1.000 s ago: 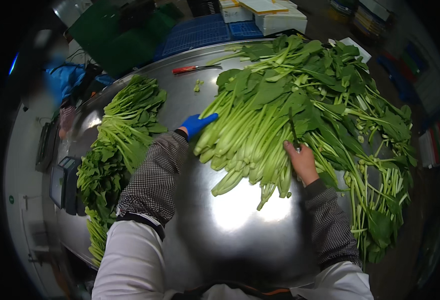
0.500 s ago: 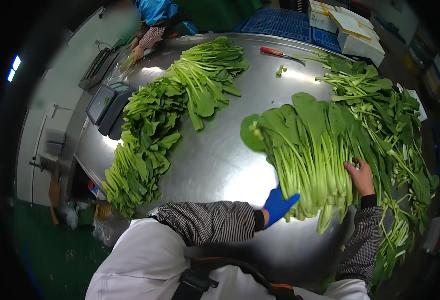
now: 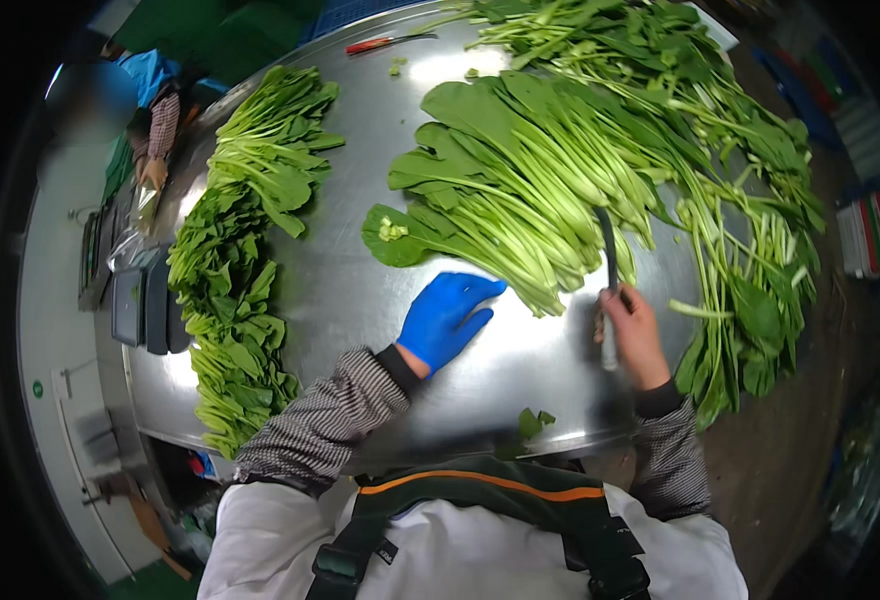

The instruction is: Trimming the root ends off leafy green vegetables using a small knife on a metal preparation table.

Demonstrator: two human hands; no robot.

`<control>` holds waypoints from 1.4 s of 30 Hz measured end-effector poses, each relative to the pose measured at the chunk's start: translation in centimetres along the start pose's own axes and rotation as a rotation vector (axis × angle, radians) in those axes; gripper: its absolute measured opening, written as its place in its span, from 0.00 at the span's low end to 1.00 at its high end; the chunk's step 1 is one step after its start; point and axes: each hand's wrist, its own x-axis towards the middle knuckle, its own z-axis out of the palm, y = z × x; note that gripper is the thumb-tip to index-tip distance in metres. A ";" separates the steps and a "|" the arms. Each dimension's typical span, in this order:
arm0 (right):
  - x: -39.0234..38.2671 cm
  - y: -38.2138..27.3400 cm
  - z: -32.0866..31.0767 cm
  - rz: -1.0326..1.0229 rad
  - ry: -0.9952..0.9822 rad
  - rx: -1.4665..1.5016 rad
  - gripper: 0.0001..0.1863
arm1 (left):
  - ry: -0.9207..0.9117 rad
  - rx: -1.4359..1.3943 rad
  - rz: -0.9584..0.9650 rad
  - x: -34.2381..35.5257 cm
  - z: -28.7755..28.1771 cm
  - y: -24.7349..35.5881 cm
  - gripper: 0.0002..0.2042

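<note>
A wide pile of green leafy stalks (image 3: 520,200) lies on the steel table (image 3: 350,290), pale stem ends toward me. My left hand (image 3: 447,315), in a blue glove, lies just below the pile's lower left stems, fingers extended and apart, holding nothing I can see. My right hand (image 3: 635,330) grips a dark-bladed knife (image 3: 610,250) by its handle, with the blade pointing up beside the stem ends at the pile's right.
More greens line the left (image 3: 240,290) and right (image 3: 760,230). A red-handled knife (image 3: 365,45) lies at the back. A scale (image 3: 138,300) stands at left, near a co-worker's hands (image 3: 153,168) with a clear bag. A blue crate (image 3: 370,8) is beyond the table.
My left hand has come off the stems to lie below them. My right hand, earlier at the pile's side, is now lower, gripping the knife. The view has shifted, and the pile sits higher in it.
</note>
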 end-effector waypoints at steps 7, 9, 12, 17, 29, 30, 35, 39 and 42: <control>-8.4 3.3 3.3 0.048 0.064 0.190 0.08 | -0.071 0.459 0.290 6.3 3.4 -0.1 0.23; -9.5 3.7 3.5 0.067 0.107 0.190 0.07 | -0.121 0.406 0.290 6.5 3.2 -0.4 0.21; -11.0 3.8 3.3 0.046 0.184 0.156 0.08 | -0.196 0.423 0.328 6.0 2.3 -0.8 0.17; -12.9 4.4 4.2 0.025 0.213 0.115 0.09 | -0.167 0.265 0.271 3.3 0.4 -1.8 0.19; -11.4 -0.9 3.1 -0.269 0.062 0.092 0.08 | -0.011 -0.534 -0.099 3.3 -8.6 8.5 0.16; -11.4 -2.2 3.0 -0.371 0.127 -0.077 0.08 | -0.151 -0.720 -0.250 3.4 -8.7 9.5 0.17; -10.7 -4.6 0.8 -0.945 0.339 -0.785 0.08 | -0.361 -1.048 -0.542 3.7 -5.1 12.7 0.18; -9.5 -4.0 -2.4 -0.945 0.321 -0.956 0.09 | -0.463 -1.116 -0.522 4.9 -3.0 13.6 0.16; -8.0 -0.8 -5.9 -0.690 0.317 -0.823 0.08 | -0.441 -1.216 -0.535 5.4 -1.1 13.7 0.17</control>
